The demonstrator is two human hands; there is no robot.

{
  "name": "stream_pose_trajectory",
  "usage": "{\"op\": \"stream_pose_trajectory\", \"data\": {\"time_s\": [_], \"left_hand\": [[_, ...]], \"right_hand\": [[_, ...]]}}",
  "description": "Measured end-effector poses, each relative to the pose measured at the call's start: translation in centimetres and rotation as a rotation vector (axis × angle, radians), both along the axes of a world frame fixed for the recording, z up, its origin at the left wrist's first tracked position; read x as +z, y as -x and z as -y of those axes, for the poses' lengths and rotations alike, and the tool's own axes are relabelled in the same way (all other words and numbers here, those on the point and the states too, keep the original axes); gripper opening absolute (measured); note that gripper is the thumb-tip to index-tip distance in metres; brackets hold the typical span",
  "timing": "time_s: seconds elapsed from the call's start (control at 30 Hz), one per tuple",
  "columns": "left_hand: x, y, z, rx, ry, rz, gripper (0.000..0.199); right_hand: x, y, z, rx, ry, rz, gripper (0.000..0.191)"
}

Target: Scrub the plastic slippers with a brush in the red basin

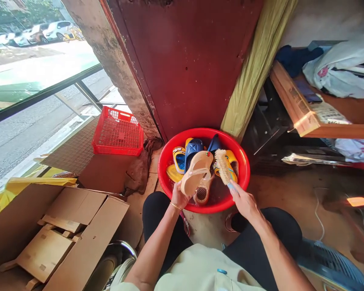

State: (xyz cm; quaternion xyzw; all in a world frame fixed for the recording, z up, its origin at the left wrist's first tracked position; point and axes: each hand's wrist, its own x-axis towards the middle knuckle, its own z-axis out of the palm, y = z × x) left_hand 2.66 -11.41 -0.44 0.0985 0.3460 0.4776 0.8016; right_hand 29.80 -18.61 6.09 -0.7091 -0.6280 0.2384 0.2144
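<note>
My left hand is closed around the heel end of a beige sandal, which is raised over the red basin. In my right hand is a scrub brush, gripped by its blue handle with the pale bristles up. The brush is just right of the sandal and apart from it. Inside the basin lie a brown sandal, dark blue slippers, a blue-and-yellow slipper and a yellow slipper. Some water shows at the bottom, and the footwear partly hides it.
A red plastic crate stands left of the basin. Nearer, a cardboard box holds wooden pieces. Behind the basin is a dark red door beside a yellow curtain. A wooden shelf and a fan are on the right.
</note>
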Motion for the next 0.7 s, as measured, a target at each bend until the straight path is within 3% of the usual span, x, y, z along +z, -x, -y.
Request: {"op": "stream_pose_trajectory", "data": {"time_s": [0.1,0.2,0.3,0.4,0.47,0.6,0.7], "left_hand": [[-0.2,-0.7,0.1,0.068,-0.014,0.051,0.062],[-0.3,-1.4,0.2,0.104,0.003,0.111,0.055],[-0.2,-1.6,0.1,0.125,-0.005,0.123,0.050],[-0.2,-1.7,0.1,0.064,-0.045,0.095,0.059],[-0.3,-1.9,0.3,-0.004,-0.060,0.041,0.065],[-0.4,-3.0,0.6,-0.055,-0.134,-0.097,0.061],[-0.3,-3.4,0.7,-0.079,-0.179,-0.131,0.064]], "right_hand": [[1.1,1.8,1.8,0.140,-0.087,-0.145,0.050],[1.2,3.8,4.1,0.178,-0.108,-0.170,0.049],[0.7,4.6,6.6,0.223,-0.032,-0.152,0.049],[0.2,4.9,7.2,0.329,0.067,-0.177,0.047],[0.0,5.3,5.8,0.322,0.084,-0.183,0.046],[-0.5,6.7,-0.6,0.017,0.110,-0.133,0.048],[-0.8,7.5,-4.4,-0.040,0.136,-0.159,0.047]]}}
